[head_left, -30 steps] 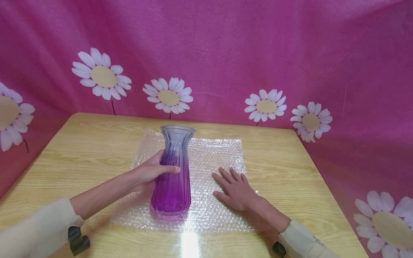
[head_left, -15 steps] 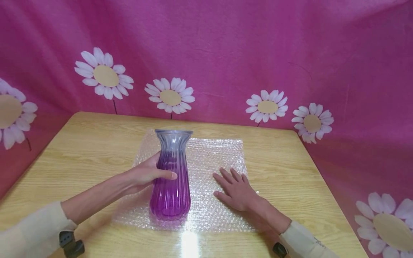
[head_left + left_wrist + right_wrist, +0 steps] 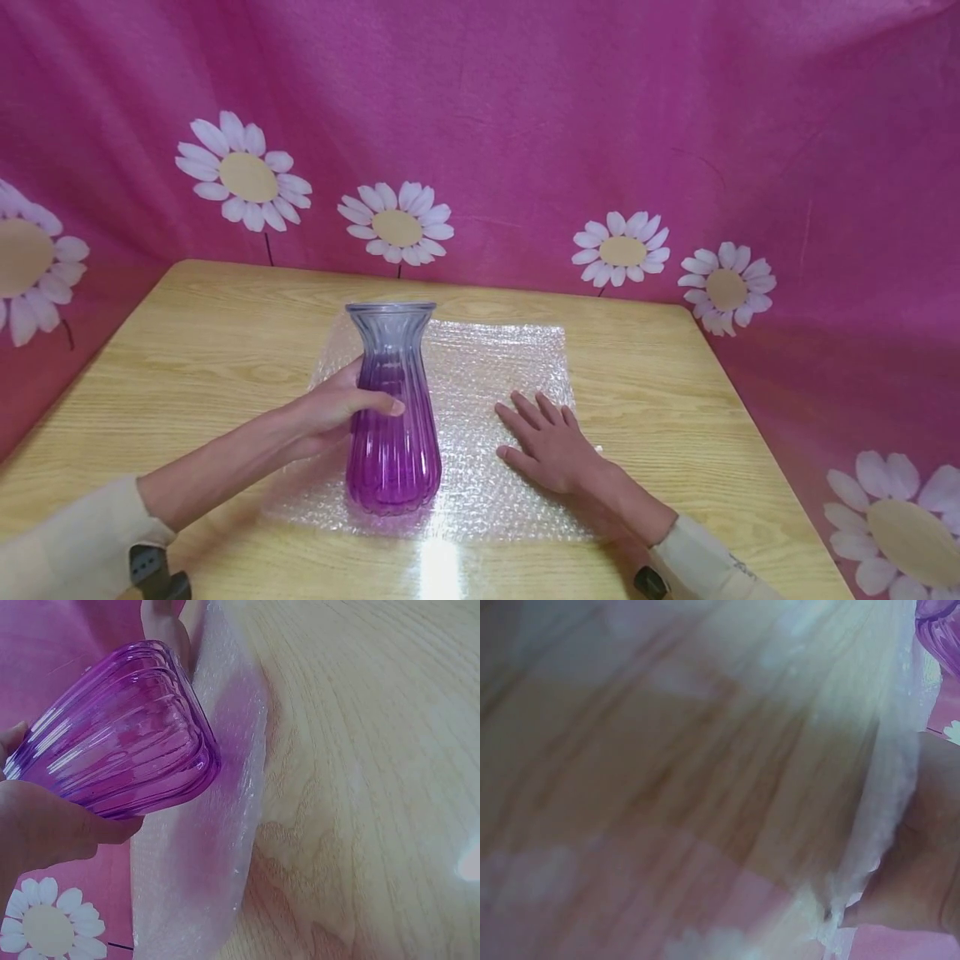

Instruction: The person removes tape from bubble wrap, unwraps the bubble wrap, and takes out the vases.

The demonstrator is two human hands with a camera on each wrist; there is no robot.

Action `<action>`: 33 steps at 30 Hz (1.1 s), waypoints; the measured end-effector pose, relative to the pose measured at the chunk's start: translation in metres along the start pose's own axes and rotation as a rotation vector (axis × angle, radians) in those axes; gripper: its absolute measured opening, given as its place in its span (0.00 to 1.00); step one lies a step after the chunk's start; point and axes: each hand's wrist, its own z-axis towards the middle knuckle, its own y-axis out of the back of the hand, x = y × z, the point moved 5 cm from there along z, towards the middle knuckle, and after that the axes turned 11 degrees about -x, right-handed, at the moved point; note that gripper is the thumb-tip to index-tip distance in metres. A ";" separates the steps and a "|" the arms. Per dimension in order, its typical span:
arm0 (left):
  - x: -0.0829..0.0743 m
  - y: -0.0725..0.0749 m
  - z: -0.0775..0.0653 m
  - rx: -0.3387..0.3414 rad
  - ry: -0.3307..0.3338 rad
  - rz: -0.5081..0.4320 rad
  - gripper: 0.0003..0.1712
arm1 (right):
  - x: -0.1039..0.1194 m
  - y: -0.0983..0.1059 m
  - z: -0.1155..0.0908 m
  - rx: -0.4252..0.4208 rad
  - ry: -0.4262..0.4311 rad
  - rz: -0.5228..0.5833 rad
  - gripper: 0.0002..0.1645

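Observation:
My left hand [image 3: 337,408] grips a ribbed glass vase [image 3: 393,450] round its middle, thumb across the front. The vase fades from clear grey at its flared rim to purple at the base. A sheet of bubble wrap [image 3: 487,367] lies spread beneath. From the left wrist view, the purple base [image 3: 150,735] is tilted close over the wrap [image 3: 202,900]; whether it touches, I cannot tell. My right hand [image 3: 547,446] rests on the right part of the sheet, fingers spread and straight. The right wrist view catches only part of that hand [image 3: 922,847], beside the wrap's edge.
The sheet lies on a light wooden table [image 3: 652,358]. A pink cloth [image 3: 510,108] printed with white daisies hangs behind and along both sides. Dark wrist devices [image 3: 153,571] sit at the cream sleeves [image 3: 75,533]. Light glares off the table's front [image 3: 440,571].
The vase's rim has shifted left and a little nearer, and the vase has turned more upright in the head view. My left arm has moved slightly left with it. The right hand stays put.

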 end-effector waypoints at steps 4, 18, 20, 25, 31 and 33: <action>0.001 0.002 0.001 -0.021 0.024 -0.010 0.54 | 0.000 0.000 0.000 -0.002 0.003 -0.004 0.40; 0.023 0.030 0.024 -0.029 -0.026 -0.024 0.51 | -0.001 -0.002 0.000 0.007 -0.004 -0.005 0.41; 0.024 0.036 0.028 -0.036 -0.049 -0.014 0.49 | -0.001 -0.002 0.000 0.007 -0.005 -0.005 0.41; -0.002 0.033 0.009 -0.099 -0.088 0.024 0.54 | -0.001 -0.002 0.000 0.011 -0.007 -0.003 0.41; -0.022 0.037 0.001 -0.169 -0.079 0.017 0.54 | -0.001 0.000 0.000 0.019 -0.008 -0.008 0.41; -0.027 0.040 0.001 -0.168 -0.087 0.009 0.54 | 0.000 0.000 0.000 0.021 -0.007 -0.006 0.41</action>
